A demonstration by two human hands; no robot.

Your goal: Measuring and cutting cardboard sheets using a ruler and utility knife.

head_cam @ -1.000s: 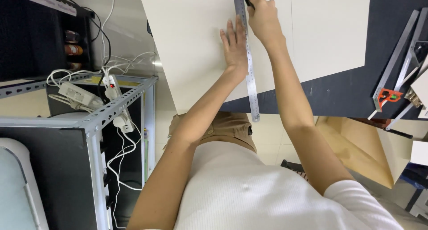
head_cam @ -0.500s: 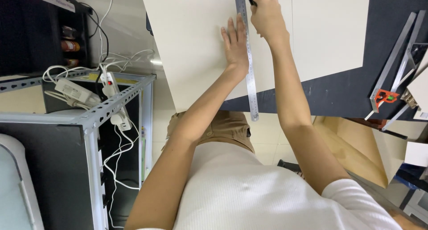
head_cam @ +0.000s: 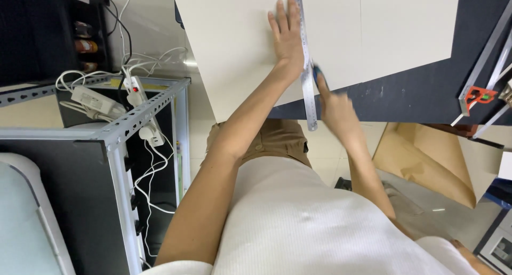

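Pressing flat with fingers spread, the left hand (head_cam: 288, 37) pins a steel ruler (head_cam: 304, 56) onto a large white board (head_cam: 240, 45) lying on the dark worktop (head_cam: 416, 93). That ruler runs lengthwise away from the person, its near end jutting past the worktop's near edge. Just to its right, at the board's near edge, the right hand (head_cam: 333, 107) is closed around a small blue-handled tool (head_cam: 318, 75), whose tip sits against the ruler's right side; I cannot tell what kind of tool it is. So the ruler lies between the two hands, touching both. A metal rack (head_cam: 128, 125) with a power strip (head_cam: 140, 101) stands left.
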